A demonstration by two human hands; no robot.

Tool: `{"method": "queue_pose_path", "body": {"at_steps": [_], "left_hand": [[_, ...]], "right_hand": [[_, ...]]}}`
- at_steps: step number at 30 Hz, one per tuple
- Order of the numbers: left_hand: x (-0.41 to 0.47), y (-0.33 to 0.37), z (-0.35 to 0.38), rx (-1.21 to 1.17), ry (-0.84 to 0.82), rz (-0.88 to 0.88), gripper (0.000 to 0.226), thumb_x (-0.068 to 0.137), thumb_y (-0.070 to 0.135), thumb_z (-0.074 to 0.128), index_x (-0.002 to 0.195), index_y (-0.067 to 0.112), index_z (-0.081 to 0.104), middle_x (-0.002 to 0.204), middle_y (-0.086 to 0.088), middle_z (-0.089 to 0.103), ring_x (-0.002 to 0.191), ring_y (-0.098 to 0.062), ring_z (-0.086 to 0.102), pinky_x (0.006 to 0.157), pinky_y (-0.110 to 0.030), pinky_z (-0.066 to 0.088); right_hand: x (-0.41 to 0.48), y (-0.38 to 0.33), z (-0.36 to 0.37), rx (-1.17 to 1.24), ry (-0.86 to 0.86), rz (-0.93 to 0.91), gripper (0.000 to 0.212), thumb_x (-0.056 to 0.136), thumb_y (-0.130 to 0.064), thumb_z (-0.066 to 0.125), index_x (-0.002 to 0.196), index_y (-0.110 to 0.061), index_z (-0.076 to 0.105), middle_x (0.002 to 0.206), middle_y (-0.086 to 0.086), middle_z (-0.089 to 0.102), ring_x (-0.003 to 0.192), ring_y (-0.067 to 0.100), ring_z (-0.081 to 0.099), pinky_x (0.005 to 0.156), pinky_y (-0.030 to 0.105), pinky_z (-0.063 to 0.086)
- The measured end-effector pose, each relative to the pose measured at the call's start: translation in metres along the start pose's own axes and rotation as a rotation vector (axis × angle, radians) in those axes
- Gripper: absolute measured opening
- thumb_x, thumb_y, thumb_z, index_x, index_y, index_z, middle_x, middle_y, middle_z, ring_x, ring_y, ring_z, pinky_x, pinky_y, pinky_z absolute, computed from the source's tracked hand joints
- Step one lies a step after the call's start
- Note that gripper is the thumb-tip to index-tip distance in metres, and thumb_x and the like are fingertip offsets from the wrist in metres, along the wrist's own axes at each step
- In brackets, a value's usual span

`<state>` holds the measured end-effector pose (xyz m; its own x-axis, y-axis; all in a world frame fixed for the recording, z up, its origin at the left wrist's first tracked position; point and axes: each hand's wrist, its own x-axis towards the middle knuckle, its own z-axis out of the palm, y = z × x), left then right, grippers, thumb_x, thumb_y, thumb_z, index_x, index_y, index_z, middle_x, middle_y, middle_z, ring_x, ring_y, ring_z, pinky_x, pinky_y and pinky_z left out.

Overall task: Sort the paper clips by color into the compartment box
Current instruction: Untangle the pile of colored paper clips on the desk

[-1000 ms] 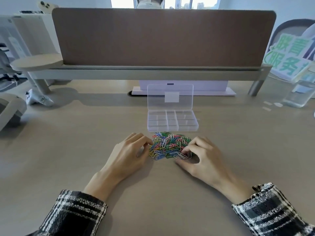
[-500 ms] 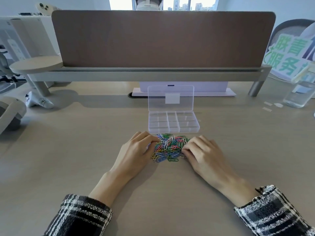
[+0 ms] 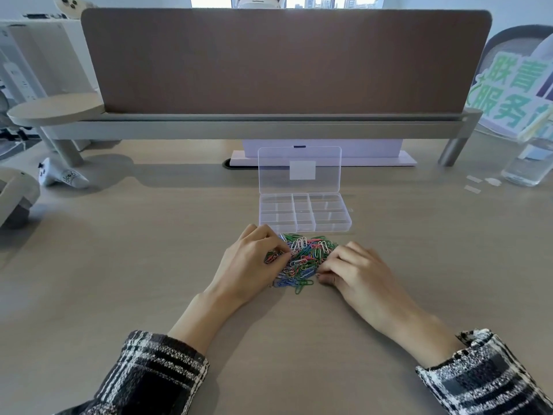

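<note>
**Item 1: paper clips (image 3: 302, 259), mixed lot.** Green, blue, pink, white and yellow, in one tangled heap on the desk (image 3: 149, 265), just on the person's side of the compartment box (image 3: 332, 226). Whether the heap touched the box's near wall could not be told. No clip was seen inside the box.

**Item 2: compartment box.** Clear plastic. The lid (image 3: 299, 169) stood open at the side away from the person, and the compartments appeared empty.

**Item 3: left hand (image 3: 251, 262).** It lay on the heap's left edge, nearer the person than the box. Its fingers were bent down into the clips. Whether they pinched one could not be told.

**Item 4: right hand (image 3: 356, 271).** It was at the heap's right edge. Its fingers were curled, with their tips among the clips. Any hold on a clip could not be told.

**Handling note (judged).** The clips were probably very light, made of stiff wire with a smooth coating, and so slippery and apt to hook into one another. A clip is best taken singly from the heap's loose margin, pinched flat across one rounded end between thumb and forefinger. It should then be drawn sideways to shed any clips hooked to it before being carried over the box wall.
</note>
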<state>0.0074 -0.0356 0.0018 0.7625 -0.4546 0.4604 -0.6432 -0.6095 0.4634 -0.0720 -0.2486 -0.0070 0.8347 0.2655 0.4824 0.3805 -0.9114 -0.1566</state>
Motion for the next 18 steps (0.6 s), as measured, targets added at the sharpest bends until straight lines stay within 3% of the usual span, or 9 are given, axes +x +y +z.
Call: {"method": "queue_pose_path", "body": {"at_steps": [4,8,11,13,18], "left_hand": [[0.006,0.003,0.000,-0.077,0.019,-0.082,0.003,0.087,0.031,0.069,0.086,0.030,0.071,0.089,0.019,0.060,0.093,-0.001,0.047,0.070,-0.022,0.045],[0.019,0.005,0.001,-0.056,0.023,-0.122,0.005,0.089,0.031,0.066,0.089,0.029,0.070,0.088,0.021,0.061,0.092,-0.003,0.048,0.069,-0.023,0.044],[0.021,0.006,0.005,-0.018,-0.031,-0.133,0.009,0.090,0.033,0.064,0.092,0.029,0.071,0.090,0.022,0.061,0.091,0.001,0.044,0.064,-0.016,0.038],[0.020,0.007,0.007,0.029,-0.055,-0.124,0.013,0.091,0.037,0.062,0.095,0.029,0.072,0.094,0.019,0.063,0.091,0.000,0.042,0.062,-0.019,0.037],[0.021,0.008,0.006,0.092,-0.083,-0.145,0.023,0.089,0.047,0.061,0.104,0.031,0.070,0.100,0.017,0.063,0.098,-0.004,0.044,0.067,-0.022,0.036]], "right_hand": [[0.003,-0.002,0.002,-0.066,0.002,-0.005,0.013,0.094,-0.029,0.053,0.086,-0.021,0.060,0.088,-0.010,0.056,0.085,0.018,0.050,0.070,0.034,0.043],[0.003,-0.002,-0.003,-0.018,0.106,0.037,0.006,0.092,-0.016,0.064,0.090,-0.017,0.058,0.088,-0.008,0.058,0.085,0.020,0.051,0.071,0.036,0.043],[0.005,-0.003,-0.005,0.038,0.204,0.083,0.011,0.095,-0.025,0.056,0.092,-0.016,0.061,0.086,-0.008,0.060,0.084,0.018,0.053,0.071,0.035,0.043],[0.006,-0.002,-0.004,0.113,0.235,0.130,0.021,0.095,-0.031,0.050,0.092,-0.015,0.064,0.086,-0.008,0.062,0.083,0.016,0.052,0.073,0.033,0.042],[0.006,0.000,-0.001,0.189,0.229,0.186,0.018,0.094,-0.028,0.055,0.094,-0.014,0.066,0.086,-0.007,0.061,0.083,0.015,0.052,0.073,0.036,0.045]]}}
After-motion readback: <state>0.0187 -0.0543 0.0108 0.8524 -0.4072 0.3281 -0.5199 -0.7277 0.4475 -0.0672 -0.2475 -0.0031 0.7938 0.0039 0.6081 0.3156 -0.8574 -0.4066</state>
